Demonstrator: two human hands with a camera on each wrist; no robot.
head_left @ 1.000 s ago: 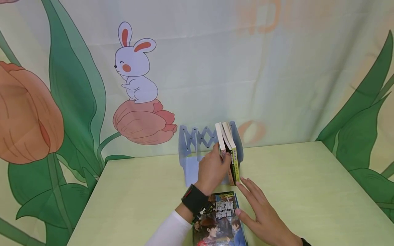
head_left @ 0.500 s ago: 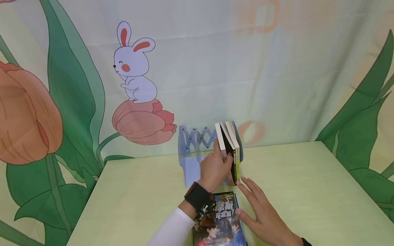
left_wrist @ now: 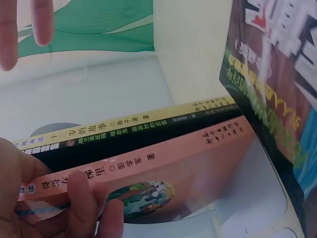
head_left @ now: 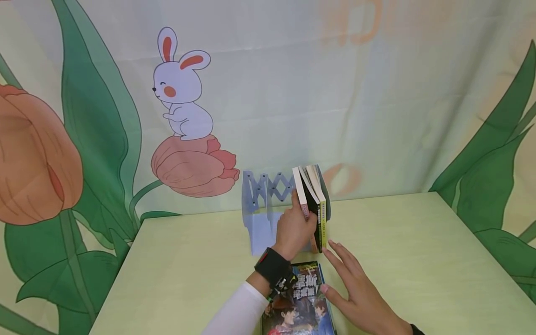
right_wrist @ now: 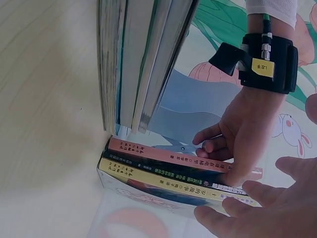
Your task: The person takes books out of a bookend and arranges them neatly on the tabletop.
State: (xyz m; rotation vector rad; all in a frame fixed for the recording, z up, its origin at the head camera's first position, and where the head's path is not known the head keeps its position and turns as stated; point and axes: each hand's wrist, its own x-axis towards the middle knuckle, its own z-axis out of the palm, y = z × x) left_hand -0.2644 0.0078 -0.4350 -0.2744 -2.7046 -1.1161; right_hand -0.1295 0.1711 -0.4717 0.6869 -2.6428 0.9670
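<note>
Three upright books stand against the right end of a blue expandable book rack (head_left: 260,235). Their spines are pink, black and yellow. My left hand (head_left: 294,231) pinches the pink-spined book (left_wrist: 220,152), its fingers on the cover and its thumb between that book and the black-spined book (left_wrist: 171,123). The yellow-spined book (head_left: 323,221) is outermost, next to the rack's end. My right hand (head_left: 358,295) lies to the right with fingers straight, fingertips close to the foot of the yellow spine. In the right wrist view, my left thumb overlaps the upper spines.
A stack of larger books (head_left: 307,300) lies flat in front of the rack, under my left wrist; its page edges show in the right wrist view. Behind the table (head_left: 418,242) hangs a printed curtain (head_left: 398,102) with a rabbit and tulips.
My left hand has moved slightly right. The black- and yellow-spined books have shifted a little right at the top, widening the gap beside the pink one. My right hand has hardly moved.
</note>
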